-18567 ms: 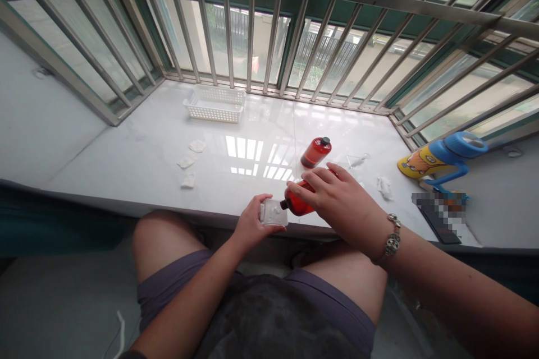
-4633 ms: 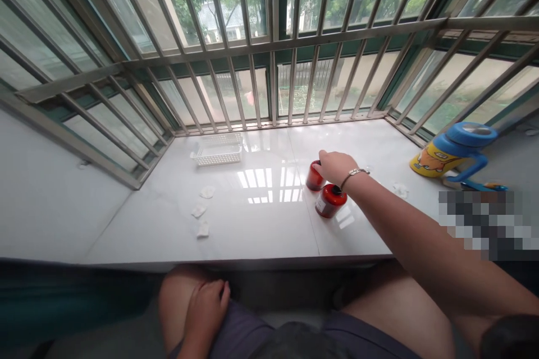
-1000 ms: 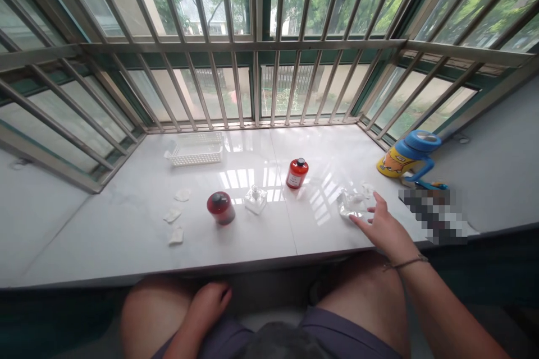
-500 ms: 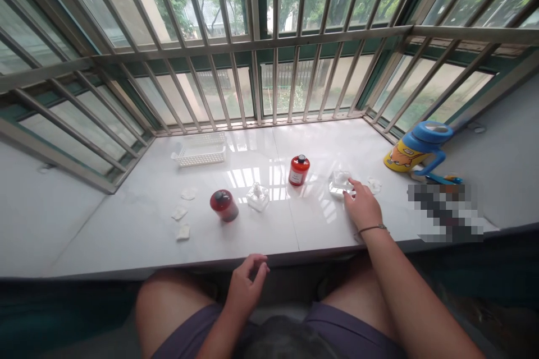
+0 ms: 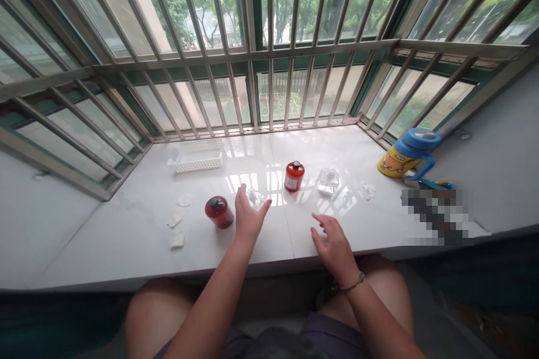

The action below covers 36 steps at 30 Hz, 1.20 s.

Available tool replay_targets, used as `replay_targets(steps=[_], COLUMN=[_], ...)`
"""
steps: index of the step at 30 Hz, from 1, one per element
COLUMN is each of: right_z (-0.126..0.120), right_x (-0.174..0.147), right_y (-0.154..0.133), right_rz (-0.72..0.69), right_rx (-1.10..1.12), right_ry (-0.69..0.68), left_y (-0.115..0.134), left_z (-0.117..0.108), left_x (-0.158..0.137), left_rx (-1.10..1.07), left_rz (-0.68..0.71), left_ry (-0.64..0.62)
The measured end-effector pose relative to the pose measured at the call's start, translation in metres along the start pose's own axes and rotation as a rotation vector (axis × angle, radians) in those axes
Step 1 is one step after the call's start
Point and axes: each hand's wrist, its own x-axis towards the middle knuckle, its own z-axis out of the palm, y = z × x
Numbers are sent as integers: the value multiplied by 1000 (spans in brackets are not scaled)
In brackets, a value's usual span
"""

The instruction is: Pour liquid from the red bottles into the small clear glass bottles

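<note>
My left hand (image 5: 248, 221) reaches over the ledge with its thumb and fingers spread around a small clear glass bottle (image 5: 255, 197). Part of that bottle is hidden, and whether the fingers touch it is hard to see. My right hand (image 5: 334, 244) hovers above the ledge's front edge, fingers apart and holding nothing. A dark red bottle with a black cap (image 5: 219, 212) stands just left of my left hand. Farther back, between the hands, is a brighter red bottle with a white label (image 5: 294, 176). A second clear glass bottle (image 5: 328, 182) sits beyond my right hand.
Several white scraps (image 5: 177, 240) lie at the left, and another scrap (image 5: 368, 191) at the right. A white perforated basket (image 5: 197, 166) is near the barred window. A blue-and-yellow tumbler (image 5: 400, 160) leans at the right beside a pixelated patch (image 5: 438, 216).
My left hand has risen from my lap to the near glass bottle. My right hand has left the other glass bottle, moving back and left. The view has shifted slightly.
</note>
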Motion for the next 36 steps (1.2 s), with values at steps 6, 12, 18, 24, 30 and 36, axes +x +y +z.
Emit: replay_targets(steps=[6,12,18,24,30,36], right_z=[4,5,27,43,53,54], right_x=[-28,-13,10,21,33,37], right_y=[-30,-55,-73,-79,-80,-77], right_rz=[-41,-32,14,50,120,177], right_rx=[152,249,302,298,158,151], right_ry=[-73,-87,-13,-18,-9,-22], left_y=[-11,-10,-5,-4,1,-4], left_z=[5,3,0,-1,2,7], left_x=[-2,-32,-37,-40,-53,-58], left_rx=[29,-108,-184,-217,-220,-210], left_rz=[80,189,175,164,188,178], left_ry=[-173,-376,-434,-446,-454,-461])
